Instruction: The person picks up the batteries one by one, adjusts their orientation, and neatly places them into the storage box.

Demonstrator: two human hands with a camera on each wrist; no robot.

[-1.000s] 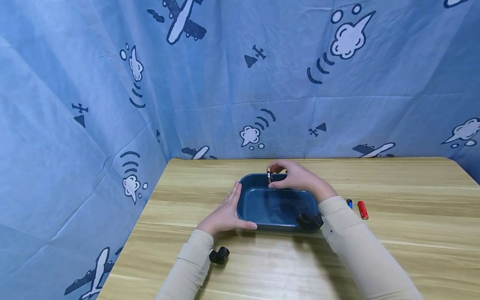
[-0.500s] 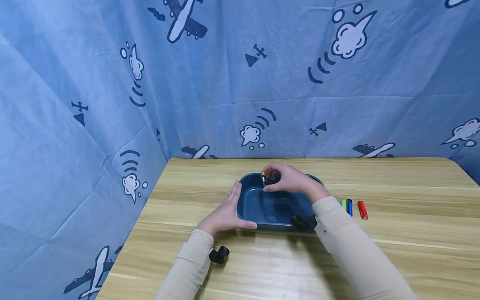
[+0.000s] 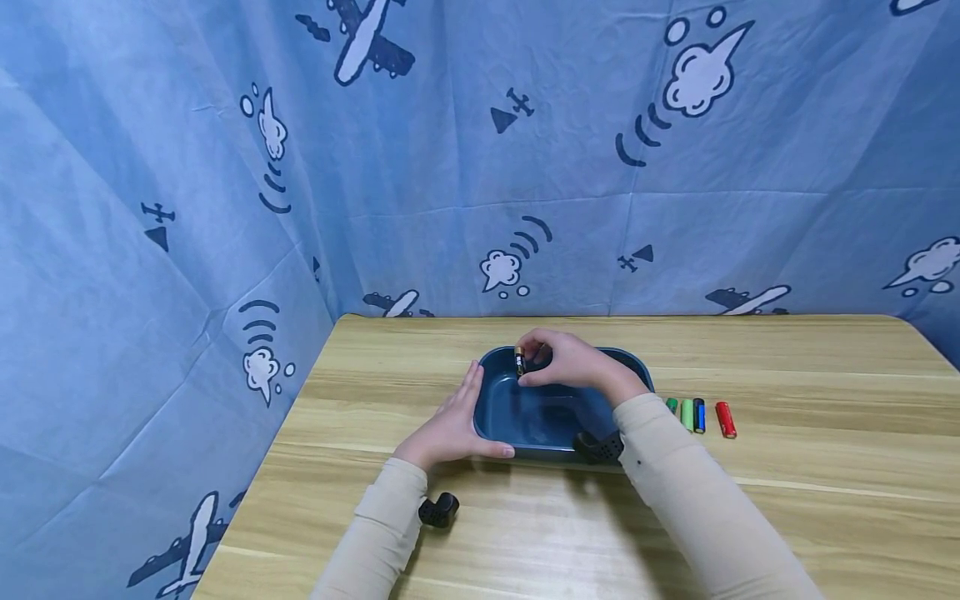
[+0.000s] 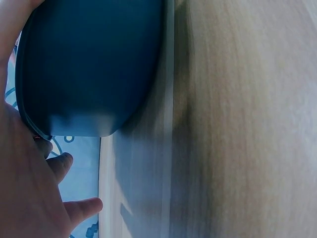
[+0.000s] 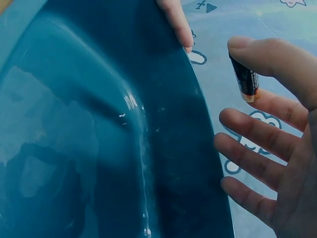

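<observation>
My right hand [image 3: 566, 360] pinches a black battery with a copper-coloured end [image 5: 245, 77] between thumb and index finger, the other fingers spread. In the head view, this battery is nearly upright over the far left part of a dark blue basin [image 3: 517, 417]. My left hand [image 3: 453, 433] rests against the basin's left front corner, its fingers along the left side and its thumb along the front. The left wrist view has the basin's outer wall [image 4: 94, 69] beside the left palm.
Right of the basin lie a red battery [image 3: 726, 420], a blue one [image 3: 699, 415], a light green one [image 3: 687, 414] and a dark green one [image 3: 671, 406], partly behind the right sleeve. A blue patterned curtain [image 3: 420, 250] hangs behind the wooden table [image 3: 840, 467].
My right hand has moved left over the basin with the black battery, and the sleeve has uncovered the green batteries. The left hand and basin have stayed put.
</observation>
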